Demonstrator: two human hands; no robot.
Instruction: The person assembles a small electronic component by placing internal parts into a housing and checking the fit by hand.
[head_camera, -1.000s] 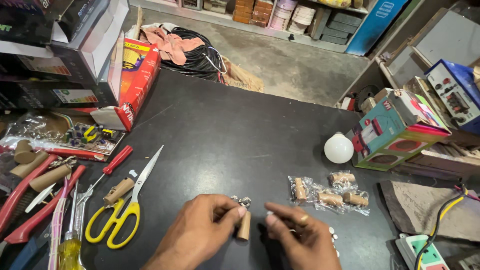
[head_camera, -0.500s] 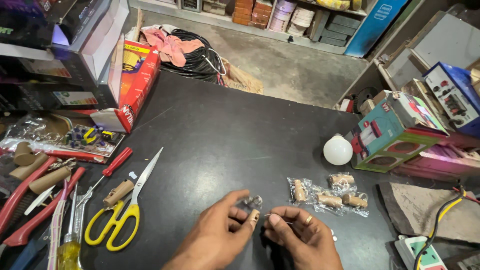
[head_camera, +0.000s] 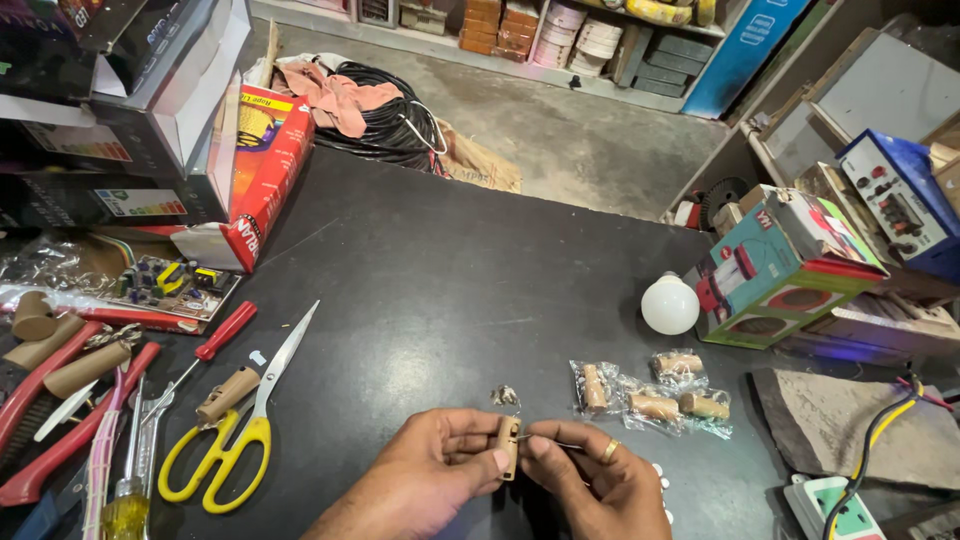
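Tan part: a small tan cardboard-coloured cylinder (head_camera: 509, 446) stands upright near the front edge of the black matte surface (head_camera: 430, 280), pinched between both hands.
Left hand: the left hand (head_camera: 440, 470) has thumb and forefinger pressed onto the cylinder's left side.
Right hand: the right hand (head_camera: 590, 475) (a ring on one finger) pinches the cylinder's right side, with a thin wire lead (head_camera: 548, 441) running out along its fingers.
Packets: small clear plastic packets of similar tan cylinders (head_camera: 650, 395) lie toward the right edge, just beyond the right hand.
Bulb: a white round lamp bulb (head_camera: 669, 304) rests near the right edge.
Scissors: yellow-handled steel scissors (head_camera: 240, 430) lie toward the left edge, well apart from the hands.
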